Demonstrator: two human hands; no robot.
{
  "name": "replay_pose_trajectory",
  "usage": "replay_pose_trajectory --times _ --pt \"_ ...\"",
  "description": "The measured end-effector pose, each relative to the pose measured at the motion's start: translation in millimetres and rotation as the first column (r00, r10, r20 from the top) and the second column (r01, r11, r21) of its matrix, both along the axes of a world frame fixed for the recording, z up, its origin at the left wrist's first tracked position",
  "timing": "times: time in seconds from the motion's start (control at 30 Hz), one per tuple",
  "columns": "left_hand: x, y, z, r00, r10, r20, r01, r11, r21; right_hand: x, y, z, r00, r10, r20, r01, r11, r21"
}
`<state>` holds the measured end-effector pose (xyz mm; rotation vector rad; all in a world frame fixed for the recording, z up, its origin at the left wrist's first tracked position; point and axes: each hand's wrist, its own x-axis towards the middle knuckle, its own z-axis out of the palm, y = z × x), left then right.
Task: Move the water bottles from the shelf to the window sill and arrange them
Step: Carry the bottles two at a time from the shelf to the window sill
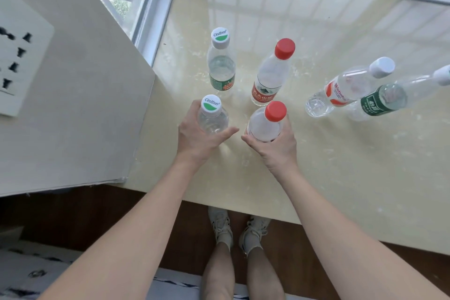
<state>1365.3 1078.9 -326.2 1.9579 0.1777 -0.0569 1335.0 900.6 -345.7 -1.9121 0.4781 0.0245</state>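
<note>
Two gripped: white-cap bottle [212, 115] | red-cap bottle [266, 122] | upright, caps up

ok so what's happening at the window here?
A person at the window sill holds two bottles: the left-hand grip has a white-capped Cestbon bottle, the right-hand grip a red-capped bottle. Four more stand on the sill: a second Cestbon bottle and second red-capped bottle behind, a Wahaha bottle and green-labelled bottle to the right.
</note>
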Motion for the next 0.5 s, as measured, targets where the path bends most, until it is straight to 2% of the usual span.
replay_pose_trajectory --times 0.2,0.33,0.5 --pt "1.2 21.6 -9.8 0.985 -0.174 -0.003 0.173 0.973 0.153 -3.3 -1.0 -4.4 1.000 -0.002 -0.020 0.001 0.998 -0.062" --pt "3.9 25.9 -12.3 0.979 -0.205 0.021 0.195 0.954 0.226 -4.1 0.5 -2.4 1.000 -0.003 -0.015 0.001 0.996 -0.086" --pt "3.5 26.2 -15.0 0.975 -0.221 0.010 0.212 0.950 0.230 -8.2 3.4 0.1 1.000 -0.010 -0.019 0.009 0.997 -0.081"
